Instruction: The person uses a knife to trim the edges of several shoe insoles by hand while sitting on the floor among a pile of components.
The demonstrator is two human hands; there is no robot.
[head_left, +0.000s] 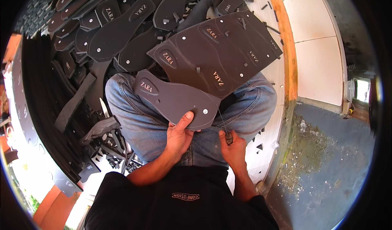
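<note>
Many soles (118, 32) look cut, one sheet (220, 52) seems uncut; my left hand (179, 137) pinches a loose sole (175, 102), my right hand (234, 149) clasps a thin knife (228, 137).

Pale tiles (316, 62) and a wooden strip (290, 66) lie far right; stained grey floor (330, 181) spreads near right

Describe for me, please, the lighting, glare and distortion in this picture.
Head view: glare whites out the lower left; fisheye distortion bows the wooden strip, with black corners; the piled soles blend in low contrast; the held sole looks sharp, but the tool in the right hand has a faint shaft.
</note>
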